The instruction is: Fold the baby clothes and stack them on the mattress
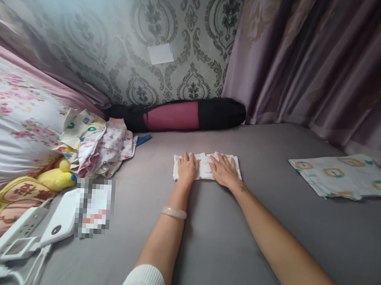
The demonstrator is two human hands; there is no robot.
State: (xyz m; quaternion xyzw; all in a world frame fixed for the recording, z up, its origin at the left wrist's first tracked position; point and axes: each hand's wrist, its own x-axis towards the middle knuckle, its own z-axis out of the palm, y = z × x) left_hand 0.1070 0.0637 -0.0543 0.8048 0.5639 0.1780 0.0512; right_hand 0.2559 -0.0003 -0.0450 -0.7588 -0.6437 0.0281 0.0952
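Note:
A small white folded cloth with a faint print lies on the grey bed sheet. My left hand rests palm down on its left part, fingers stretched out. On the right part of the same cloth my right hand lies flat with its fingers spread. Between the two hands a strip of the cloth shows; what lies under the palms is hidden. A pale bangle circles my left wrist.
Far right lies a patterned cloth. Left are piled printed clothes, a white power bank, a power strip with cables, and a yellow plush toy. A black and pink long bag lies along the wall.

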